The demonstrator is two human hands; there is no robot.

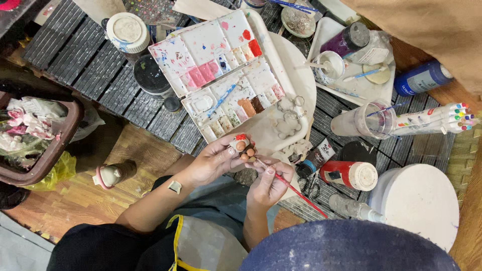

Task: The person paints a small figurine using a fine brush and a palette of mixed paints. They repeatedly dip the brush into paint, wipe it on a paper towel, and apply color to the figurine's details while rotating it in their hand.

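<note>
My left hand (216,159) holds a small clay figure (242,146) with a red top and orange-brown round parts. My right hand (271,181) grips a thin red-handled brush (301,196), its tip touching the figure. Both hands hover just below an open paint palette box (221,70) with pink, red, brown and white wells and a blue brush lying in it. Unpainted white clay shapes (288,118) lie on a round white board (301,80) beside the palette.
A red paint bottle (349,174), a clear plastic cup (364,120), a bundle of coloured markers (437,118), a blue bottle (422,78), a white lidded jar (128,31) and a large white disc (419,198) surround the work. A brown bin (37,138) of scraps stands left.
</note>
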